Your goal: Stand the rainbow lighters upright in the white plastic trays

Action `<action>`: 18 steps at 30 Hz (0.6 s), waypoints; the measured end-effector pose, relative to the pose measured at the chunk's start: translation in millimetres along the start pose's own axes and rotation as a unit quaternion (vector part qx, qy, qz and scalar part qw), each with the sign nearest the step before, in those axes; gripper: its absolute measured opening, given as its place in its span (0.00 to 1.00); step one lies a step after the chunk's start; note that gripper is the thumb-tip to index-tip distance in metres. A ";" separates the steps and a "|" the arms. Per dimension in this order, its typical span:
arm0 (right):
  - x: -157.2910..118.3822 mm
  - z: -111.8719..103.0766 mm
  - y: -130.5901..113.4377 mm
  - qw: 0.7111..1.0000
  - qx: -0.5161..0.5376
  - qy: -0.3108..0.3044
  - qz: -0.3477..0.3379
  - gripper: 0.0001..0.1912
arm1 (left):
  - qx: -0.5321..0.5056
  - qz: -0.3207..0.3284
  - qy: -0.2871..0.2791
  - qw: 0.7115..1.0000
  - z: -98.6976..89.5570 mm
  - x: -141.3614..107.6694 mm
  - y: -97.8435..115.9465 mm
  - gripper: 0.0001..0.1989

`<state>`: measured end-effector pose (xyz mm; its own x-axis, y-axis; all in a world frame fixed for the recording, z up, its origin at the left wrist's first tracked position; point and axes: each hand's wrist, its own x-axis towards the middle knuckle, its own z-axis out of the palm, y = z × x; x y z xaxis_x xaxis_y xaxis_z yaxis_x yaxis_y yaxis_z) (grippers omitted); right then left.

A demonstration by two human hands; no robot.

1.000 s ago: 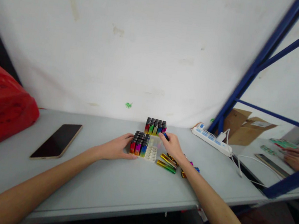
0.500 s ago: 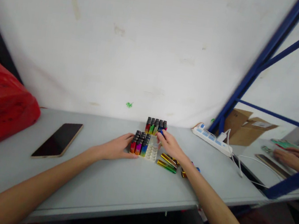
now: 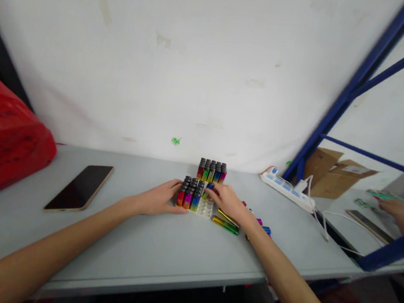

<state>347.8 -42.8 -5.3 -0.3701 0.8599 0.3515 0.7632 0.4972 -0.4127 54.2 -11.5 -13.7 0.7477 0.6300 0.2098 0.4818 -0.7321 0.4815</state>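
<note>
A white holder tray with round sockets stands on the table, its left part filled with upright lighters in shiny red, purple and blue shades with black tops. My left hand grips the left side of this tray, thumb at the front and fingers behind. Over the tray's right part, my right hand pinches a blue-and-yellow lighter; its lower end is at the sockets. Beside the tray, under my right forearm, lie several loose lighters, partly hidden by the arm.
Behind stands another block of upright lighters. A phone lies left, near a red plastic bag. To the right are a power strip, a blue shelf frame, a cardboard box and another person's hands.
My right hand has moved slightly left and down, bringing the lighter from near the rear block to the tray's sockets. My left hand stays at the tray.
</note>
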 end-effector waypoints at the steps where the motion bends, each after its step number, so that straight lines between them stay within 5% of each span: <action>1: 0.8 1.2 0.6 1.000 -0.010 -0.019 -0.011 0.20 | 0.001 0.000 -0.001 1.000 -0.2 -0.2 0.5 0.39; 9: -5.5 -13.9 5.8 0.998 -0.016 -0.040 -0.043 0.16 | -0.001 0.006 -0.007 1.000 -0.3 -0.5 -0.7 0.36; 18: -26.8 -72.8 44.3 0.982 0.010 -0.168 0.084 0.17 | 0.020 0.002 -0.010 1.000 1.4 -0.1 -4.1 0.41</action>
<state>430.1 -52.2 28.1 -0.3956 0.9182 -0.0194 0.8195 0.3434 -0.4587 52.8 -8.9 -16.8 0.7580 0.6225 0.1946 0.4966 -0.7443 0.4465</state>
